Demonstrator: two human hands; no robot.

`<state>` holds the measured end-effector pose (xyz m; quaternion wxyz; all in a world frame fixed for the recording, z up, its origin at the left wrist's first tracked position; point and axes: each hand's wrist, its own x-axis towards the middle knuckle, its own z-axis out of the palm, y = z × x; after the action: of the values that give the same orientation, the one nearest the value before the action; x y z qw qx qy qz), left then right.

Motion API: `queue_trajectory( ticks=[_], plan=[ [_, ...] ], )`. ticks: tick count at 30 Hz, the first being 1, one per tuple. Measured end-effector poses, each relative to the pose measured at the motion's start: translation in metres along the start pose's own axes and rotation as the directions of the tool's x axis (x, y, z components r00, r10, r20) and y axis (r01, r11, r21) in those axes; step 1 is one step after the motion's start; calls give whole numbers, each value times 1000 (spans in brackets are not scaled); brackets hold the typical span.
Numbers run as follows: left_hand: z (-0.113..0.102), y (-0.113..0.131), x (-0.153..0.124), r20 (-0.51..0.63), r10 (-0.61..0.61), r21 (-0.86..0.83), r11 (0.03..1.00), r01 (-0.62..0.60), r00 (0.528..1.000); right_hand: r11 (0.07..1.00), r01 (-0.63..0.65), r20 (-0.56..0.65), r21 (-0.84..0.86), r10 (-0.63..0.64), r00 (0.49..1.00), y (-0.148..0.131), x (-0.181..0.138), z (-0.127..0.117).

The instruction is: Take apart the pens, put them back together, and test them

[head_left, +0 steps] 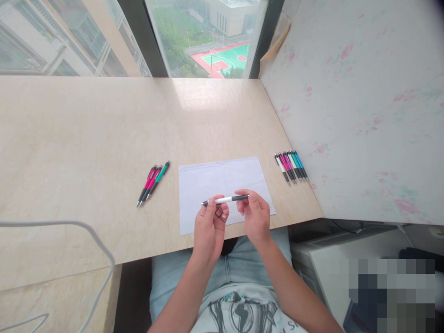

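Between my two hands a white ballpoint pen [225,200] with black ends is held level above a sheet of paper [197,194]. My left hand [211,222] pinches its left end, thumb on top. The fingers of my right hand [255,212] close on the black right end near the tip. Faint lines of writing run along the paper's far edge; my hands cover part of its near side. To the left lie two magenta pens [148,184] and a green pen [158,179], side by side. Several pens [290,166] in white, pink, purple, green and blue form a row at the right.
The pale marble-patterned table [104,138] runs back to a window [208,41]. A flower-patterned wall [360,106] bounds it on the right, near the row of pens. A white cable [93,231] loops in at the left front. My lap is below the table edge.
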<state>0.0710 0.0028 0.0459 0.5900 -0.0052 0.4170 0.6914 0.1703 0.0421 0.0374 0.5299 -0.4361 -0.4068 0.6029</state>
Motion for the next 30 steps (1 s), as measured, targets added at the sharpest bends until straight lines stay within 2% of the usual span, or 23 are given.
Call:
queue_trajectory(
  ticks=[5,8,12,16,19,22,26,30],
  plan=[
    [-2,-3,-1,54,109,117,986,-114,993,996,-69,-88,63,74,993,-4,2,1],
    [-7,-5,-2,108,206,235,945,-226,973,987,-110,-131,116,125,983,-6,2,3],
    [-10,0,-4,242,308,400,832,-384,920,963,-186,-151,195,217,964,-10,2,5],
    [-9,4,-3,280,332,421,801,-426,901,926,-261,-115,274,301,947,-11,1,8],
    [-11,2,-1,248,323,419,814,-402,913,918,-292,-38,269,313,949,-11,0,11],
    [-12,-3,0,186,282,391,857,-335,941,934,-272,-23,232,285,958,-9,-1,12],
    [-8,-11,-1,102,195,206,955,-213,975,968,-166,-65,185,181,981,-4,-2,13],
    [1,-15,-4,44,79,15,997,-80,996,998,-45,-102,39,49,994,4,-2,10]
  ],
)
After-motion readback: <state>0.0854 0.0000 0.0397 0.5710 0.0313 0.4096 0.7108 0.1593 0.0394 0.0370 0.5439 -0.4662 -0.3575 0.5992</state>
